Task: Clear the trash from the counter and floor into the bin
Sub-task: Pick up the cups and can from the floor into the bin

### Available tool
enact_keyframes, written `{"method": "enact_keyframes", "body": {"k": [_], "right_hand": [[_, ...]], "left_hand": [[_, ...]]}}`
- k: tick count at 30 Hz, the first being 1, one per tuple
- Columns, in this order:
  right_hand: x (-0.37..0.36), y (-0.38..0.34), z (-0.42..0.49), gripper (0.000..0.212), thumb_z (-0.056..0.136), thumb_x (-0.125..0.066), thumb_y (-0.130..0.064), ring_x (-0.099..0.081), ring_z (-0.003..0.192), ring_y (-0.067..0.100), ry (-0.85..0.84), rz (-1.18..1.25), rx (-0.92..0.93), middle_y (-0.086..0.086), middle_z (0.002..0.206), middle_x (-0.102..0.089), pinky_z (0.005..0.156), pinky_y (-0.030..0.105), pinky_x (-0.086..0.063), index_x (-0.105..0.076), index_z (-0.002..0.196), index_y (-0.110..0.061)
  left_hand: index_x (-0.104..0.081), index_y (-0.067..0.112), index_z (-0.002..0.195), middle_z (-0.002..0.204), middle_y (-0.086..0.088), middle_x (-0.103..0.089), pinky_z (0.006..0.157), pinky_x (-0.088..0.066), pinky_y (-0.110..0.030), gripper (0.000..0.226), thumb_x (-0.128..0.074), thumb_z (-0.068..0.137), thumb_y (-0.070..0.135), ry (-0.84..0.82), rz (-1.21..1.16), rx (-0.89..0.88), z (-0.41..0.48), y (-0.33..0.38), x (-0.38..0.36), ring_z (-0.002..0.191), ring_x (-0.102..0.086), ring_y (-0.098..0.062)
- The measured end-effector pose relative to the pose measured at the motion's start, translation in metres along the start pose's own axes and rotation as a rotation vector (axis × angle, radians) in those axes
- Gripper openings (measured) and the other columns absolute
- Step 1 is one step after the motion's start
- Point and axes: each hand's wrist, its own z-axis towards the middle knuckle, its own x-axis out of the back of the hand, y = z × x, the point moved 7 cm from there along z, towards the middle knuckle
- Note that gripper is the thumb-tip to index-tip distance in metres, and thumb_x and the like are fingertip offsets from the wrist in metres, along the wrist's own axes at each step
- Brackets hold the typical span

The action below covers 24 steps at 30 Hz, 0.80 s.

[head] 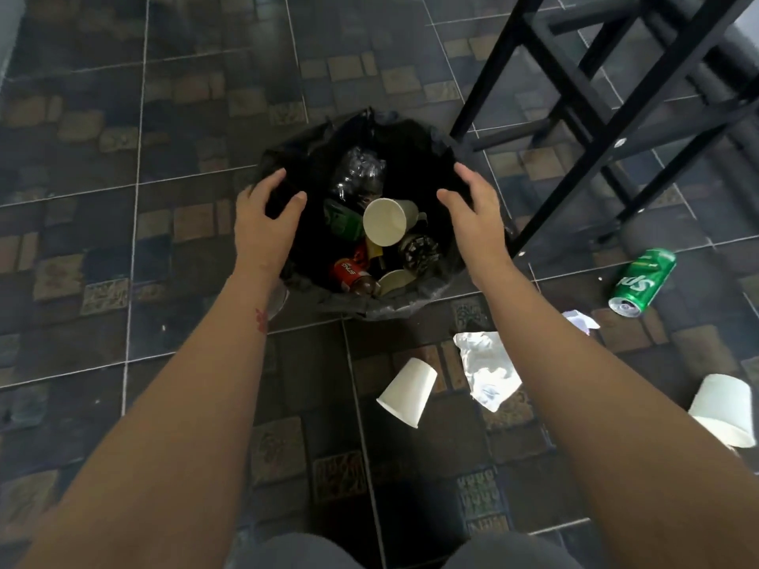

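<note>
Both hands reach over a black-lined bin (415, 133) on the tiled floor (102, 240); left hand (263, 223) and right hand (476, 219) spread open, holding nothing. A paper cup (408, 390), crumpled paper (488, 373) and green can (642, 281) lie nearby; gripping the loose liner might tip the bin

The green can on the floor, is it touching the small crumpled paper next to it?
Apart. The head view shows dark floor tile between the green can and the small crumpled paper.
</note>
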Motion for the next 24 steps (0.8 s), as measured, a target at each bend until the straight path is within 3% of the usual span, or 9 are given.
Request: {"method": "enact_keyframes", "body": {"k": [3,6,9,12,16,24], "right_hand": [[-0.003,-0.004,-0.004,0.054,0.096,-0.060,-0.029,-0.016,0.147,0.010,0.005,-0.207,0.125,-0.001,0.164,-0.013,0.102,0.011,-0.017,-0.042,0.148,-0.027],[0.000,0.002,-0.013,0.055,0.099,-0.056,-0.030,-0.013,0.148,0.008,-0.026,-0.300,0.173,-0.006,0.165,-0.005,0.100,0.010,-0.018,-0.037,0.151,-0.027],[0.001,0.004,-0.012,0.057,0.101,-0.048,-0.036,-0.017,0.149,0.013,-0.035,-0.453,0.184,-0.009,0.165,-0.001,0.107,0.031,-0.030,-0.028,0.155,-0.028],[0.002,0.005,-0.013,0.062,0.102,-0.042,-0.045,-0.014,0.151,0.018,-0.059,-0.533,0.183,-0.007,0.165,0.001,0.114,0.046,-0.031,-0.020,0.156,-0.028],[0.018,0.015,-0.033,0.064,0.103,-0.040,-0.045,-0.007,0.152,0.015,-0.072,-0.575,0.251,-0.003,0.165,-0.008,0.121,0.045,-0.019,-0.017,0.158,-0.022],[0.078,0.062,-0.099,0.061,0.104,-0.041,-0.040,-0.017,0.150,0.014,0.000,-0.605,0.182,-0.001,0.162,-0.022,0.121,0.040,-0.021,-0.022,0.156,-0.015]], "left_hand": [[-0.054,0.030,0.138,0.144,-0.012,-0.041,0.104,-0.027,-0.017,0.045,-0.062,0.095,0.036,-0.005,0.057,-0.029,0.003,0.001,0.003,0.136,-0.039,-0.020],[-0.053,0.029,0.140,0.152,-0.009,-0.032,0.099,-0.025,-0.016,0.044,-0.058,0.097,0.037,-0.006,0.154,-0.038,-0.002,0.004,0.003,0.139,-0.036,-0.019],[-0.051,0.027,0.143,0.158,-0.008,-0.025,0.111,-0.031,-0.031,0.048,-0.056,0.097,0.040,0.001,0.276,-0.086,-0.006,0.008,0.004,0.142,-0.034,-0.025],[-0.048,0.025,0.146,0.163,-0.010,-0.020,0.120,-0.014,-0.054,0.052,-0.049,0.098,0.044,0.030,0.495,-0.187,-0.011,0.015,0.004,0.149,-0.020,-0.029],[-0.043,0.023,0.149,0.163,-0.008,-0.023,0.121,-0.001,-0.053,0.054,-0.035,0.102,0.048,-0.012,0.683,-0.365,-0.038,0.042,-0.014,0.152,-0.010,-0.027],[-0.037,0.007,0.151,0.159,-0.012,-0.032,0.122,-0.012,-0.046,0.063,-0.022,0.102,0.044,-0.280,0.669,-0.730,-0.139,0.089,-0.091,0.150,-0.022,-0.029]]}}
